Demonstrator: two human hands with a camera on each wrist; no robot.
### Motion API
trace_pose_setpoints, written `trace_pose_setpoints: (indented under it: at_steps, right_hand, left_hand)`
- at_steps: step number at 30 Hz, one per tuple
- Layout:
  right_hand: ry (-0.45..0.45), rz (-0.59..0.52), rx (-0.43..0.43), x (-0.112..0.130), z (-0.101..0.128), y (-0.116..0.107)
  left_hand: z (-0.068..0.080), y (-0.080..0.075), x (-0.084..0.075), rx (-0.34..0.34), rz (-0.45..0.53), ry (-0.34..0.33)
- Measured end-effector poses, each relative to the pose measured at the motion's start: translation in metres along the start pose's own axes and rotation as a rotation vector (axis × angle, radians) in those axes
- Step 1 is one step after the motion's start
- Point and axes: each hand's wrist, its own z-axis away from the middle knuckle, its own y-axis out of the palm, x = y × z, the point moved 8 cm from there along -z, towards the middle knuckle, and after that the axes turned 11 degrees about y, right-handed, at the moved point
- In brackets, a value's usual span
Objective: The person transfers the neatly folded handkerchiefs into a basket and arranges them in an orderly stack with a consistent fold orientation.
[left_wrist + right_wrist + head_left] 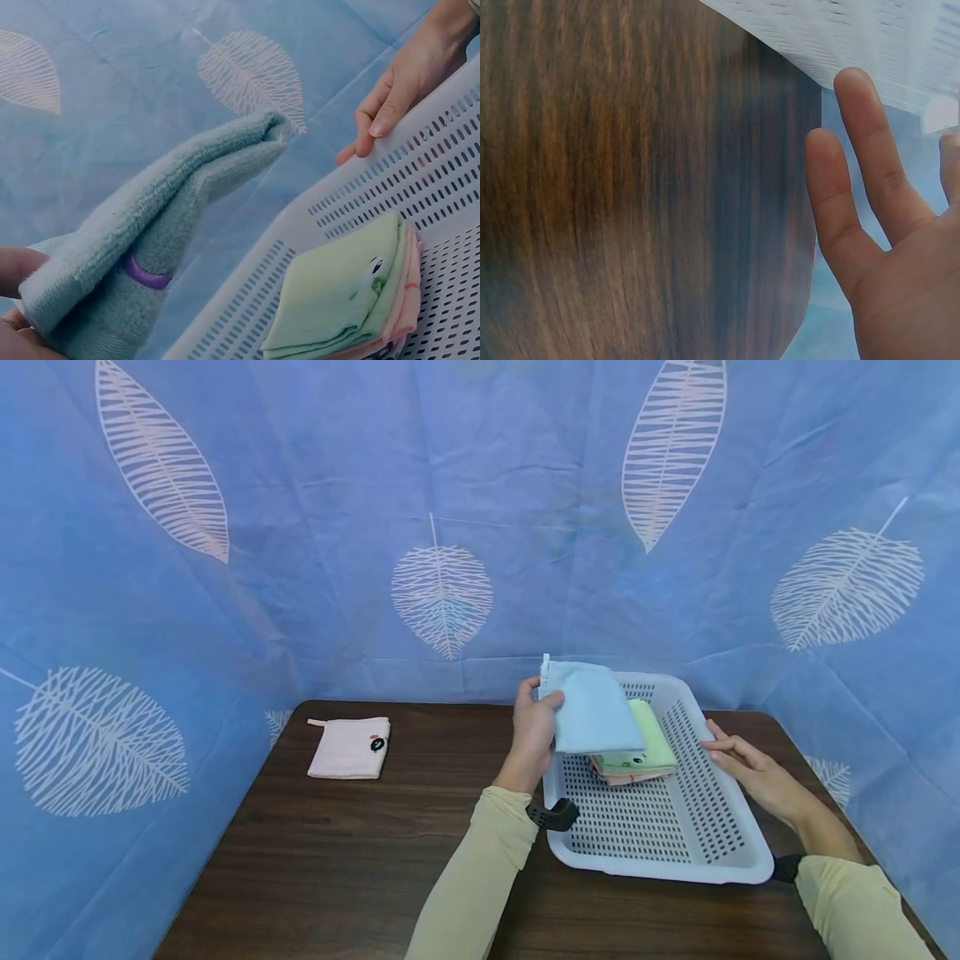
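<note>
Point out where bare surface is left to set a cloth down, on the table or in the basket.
Free: the table between the pink cloth and the left hand, and the basket's near half. Crowded: the basket's far end, with the stacked cloths, the blue cloth held above and the right hand on the rim.

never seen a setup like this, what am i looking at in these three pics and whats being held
No machine here: a person works with bare hands, wearing three cameras. The wide picture comes from the head; the other two from each wrist. The left hand grips a folded light blue towel above a white slotted basket. Inside the basket lies a small stack of folded cloths, green one on top. The right hand rests with straight fingers against the basket's right rim. A pink folded cloth lies apart on the brown table.
</note>
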Motion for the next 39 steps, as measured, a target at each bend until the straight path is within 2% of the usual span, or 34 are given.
trace_pose_setpoints:
  at_steps: [13, 30, 39]
  right_hand:
    - [-0.045, 0.062, -0.019, 0.004, 0.004, -0.002]
    - [-0.096, 0.036, 0.024, 0.007, 0.005, 0.000]
    - [-0.067, 0.028, 0.018, 0.005, 0.005, 0.000]
  left_hand:
    - [-0.006, 0.019, 0.014, -0.008, 0.010, 0.019]
    - [-0.008, 0.044, 0.032, -0.012, 0.064, -0.020]
    - [-0.011, 0.054, 0.040, -0.067, 0.082, -0.010]
